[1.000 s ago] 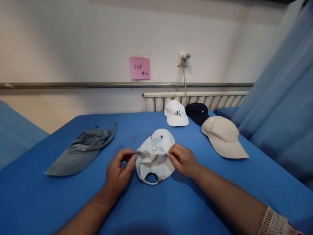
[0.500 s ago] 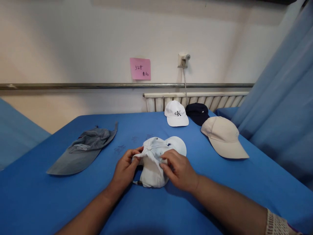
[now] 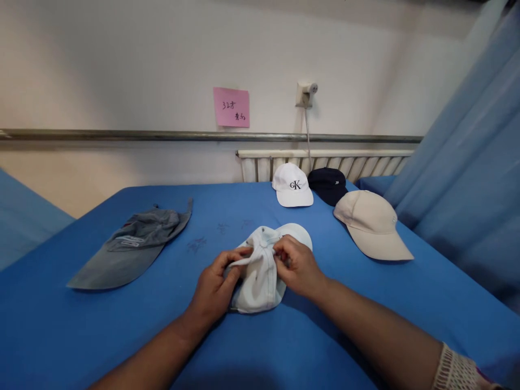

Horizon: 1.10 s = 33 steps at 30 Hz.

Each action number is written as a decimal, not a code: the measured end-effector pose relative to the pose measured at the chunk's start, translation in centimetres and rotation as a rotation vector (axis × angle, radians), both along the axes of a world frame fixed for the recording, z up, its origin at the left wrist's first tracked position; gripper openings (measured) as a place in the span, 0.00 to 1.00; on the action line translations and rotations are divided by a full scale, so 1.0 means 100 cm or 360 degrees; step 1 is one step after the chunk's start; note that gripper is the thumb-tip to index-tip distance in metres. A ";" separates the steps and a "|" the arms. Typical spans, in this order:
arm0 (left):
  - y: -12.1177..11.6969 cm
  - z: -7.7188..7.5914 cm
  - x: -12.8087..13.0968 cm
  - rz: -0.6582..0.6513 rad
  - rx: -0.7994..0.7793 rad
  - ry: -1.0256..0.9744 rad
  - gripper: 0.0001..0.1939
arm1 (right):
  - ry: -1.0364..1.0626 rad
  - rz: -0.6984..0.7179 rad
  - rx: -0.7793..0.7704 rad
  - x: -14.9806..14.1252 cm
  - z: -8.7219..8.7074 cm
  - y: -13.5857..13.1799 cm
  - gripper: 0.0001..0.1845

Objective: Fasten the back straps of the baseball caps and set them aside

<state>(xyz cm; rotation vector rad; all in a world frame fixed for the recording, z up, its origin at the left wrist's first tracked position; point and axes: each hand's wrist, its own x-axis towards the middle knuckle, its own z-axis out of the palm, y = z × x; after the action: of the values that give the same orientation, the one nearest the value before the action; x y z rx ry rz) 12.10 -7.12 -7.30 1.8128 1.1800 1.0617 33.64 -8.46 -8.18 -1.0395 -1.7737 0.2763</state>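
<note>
A pale, nearly white baseball cap [image 3: 260, 281] lies on the blue table cover between both hands, its brim pointing away to the upper right and its crown creased. My left hand [image 3: 217, 284] pinches the cap's rear edge near the back opening, thumb outside and fingers partly hidden by the fabric. On the other side, my right hand [image 3: 298, 265] closes thumb and fingertips on the crown, close to the brim. The small dark logo on its front is mostly covered by my right hand.
A grey cap [image 3: 134, 246] lies to the left. Toward the back right are a white cap [image 3: 293, 187], a navy cap [image 3: 327, 185] and a beige cap [image 3: 374, 225]. Behind the blue cover [image 3: 101, 336] are a radiator [image 3: 262, 169] and wall; a blue curtain [image 3: 467, 162] hangs right.
My right hand has moved up along the crown, and my left hand has shifted slightly right and inward. The crown is folded differently, and its rear strap is now mostly hidden.
</note>
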 end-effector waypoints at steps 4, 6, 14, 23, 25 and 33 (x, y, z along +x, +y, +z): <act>0.002 0.006 -0.008 0.0334 0.0158 -0.0094 0.10 | -0.0026 -0.0105 0.0338 0.015 0.011 -0.009 0.06; 0.002 0.007 -0.010 0.0332 0.0147 -0.0148 0.12 | -0.0085 -0.0106 0.0408 0.019 0.013 -0.013 0.05; -0.007 0.016 -0.030 0.0492 0.0373 -0.0046 0.11 | 0.0058 -0.0104 0.0224 0.017 0.001 -0.010 0.05; 0.000 0.010 -0.024 0.0163 0.0089 0.0382 0.16 | 0.0138 -0.0302 0.0408 0.020 0.012 -0.023 0.06; 0.003 0.006 -0.020 0.0142 0.0072 0.0298 0.17 | 0.0053 -0.0287 0.0351 0.017 0.010 -0.024 0.06; -0.014 0.023 -0.026 0.0301 -0.0022 0.0397 0.13 | 0.0099 -0.0373 0.0191 0.011 -0.004 -0.018 0.05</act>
<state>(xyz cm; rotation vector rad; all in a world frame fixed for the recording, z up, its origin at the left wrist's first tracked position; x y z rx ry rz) 9.47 -8.52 -5.03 1.8921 1.5283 0.9455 34.74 -10.27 -8.55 -1.1275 -1.5760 0.0557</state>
